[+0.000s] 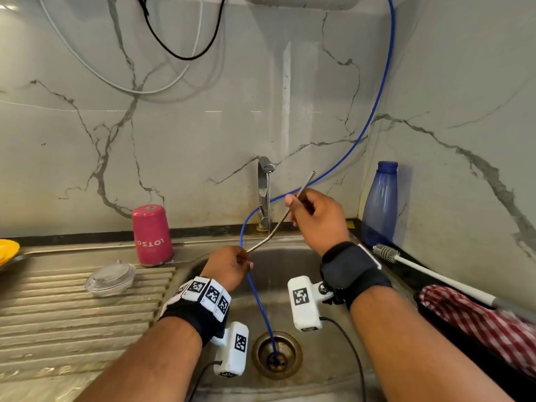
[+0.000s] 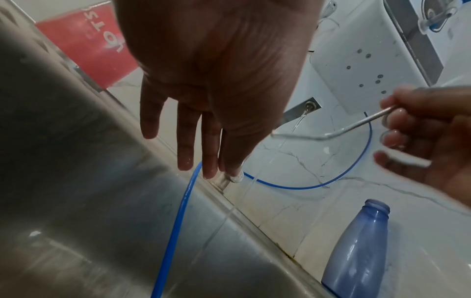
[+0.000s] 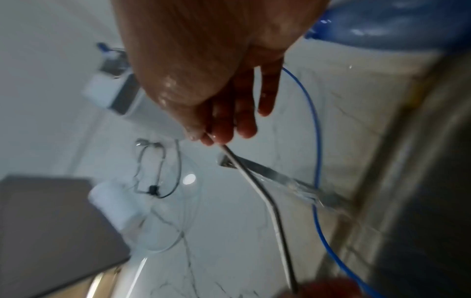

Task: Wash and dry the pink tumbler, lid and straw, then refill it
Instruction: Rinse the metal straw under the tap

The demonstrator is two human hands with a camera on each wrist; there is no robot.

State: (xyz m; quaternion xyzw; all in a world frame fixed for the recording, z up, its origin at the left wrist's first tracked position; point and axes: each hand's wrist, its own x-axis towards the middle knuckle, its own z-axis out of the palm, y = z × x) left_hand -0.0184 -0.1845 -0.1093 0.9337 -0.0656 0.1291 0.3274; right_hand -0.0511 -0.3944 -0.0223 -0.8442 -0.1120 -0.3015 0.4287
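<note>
A bent metal straw (image 1: 278,224) (image 2: 331,134) (image 3: 257,193) is held slanted over the steel sink (image 1: 324,361), close to the tap's thin running stream. My right hand (image 1: 295,201) (image 2: 407,131) (image 3: 216,129) pinches its upper, straight part. My left hand (image 1: 243,255) (image 2: 229,141) holds its lower end between thumb and forefinger, the other fingers straight. The pink tumbler (image 1: 152,235) (image 2: 86,46) stands upside down on the drainboard at the left. A clear lid (image 1: 111,278) lies in front of it.
The tap (image 1: 264,192) stands at the back of the sink. A blue hose (image 1: 261,303) runs down into the drain (image 1: 277,355). At the right stand a blue bottle (image 1: 380,204), a white bottle brush (image 1: 429,274) and a red checked cloth (image 1: 478,317).
</note>
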